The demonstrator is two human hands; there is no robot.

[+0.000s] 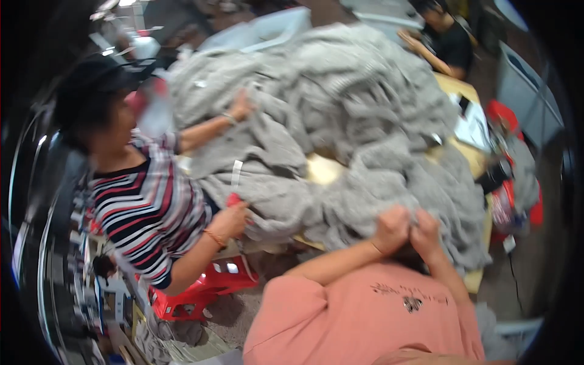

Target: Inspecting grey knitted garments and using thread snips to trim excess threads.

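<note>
Both of my hands are close together at the near edge of the table, knuckles up. My left hand (392, 230) is closed, and so is my right hand (425, 232), just beside it. They grip the near edge of a bunched grey knit fabric piece (380, 185), which spreads over the table in front of me. My fingertips are hidden and the picture is blurred, so the exact hold is unclear. A large heap of the same grey knit (365, 85) lies farther back.
At left, a person in a striped top (152, 213) has one hand on the fabric and a small red thing in the other. A red stool (228, 277) stands below. Another person (447, 42) sits far right. Bins (274, 27) line the back; a white sheet (473, 128) lies on the wooden table (453, 85).
</note>
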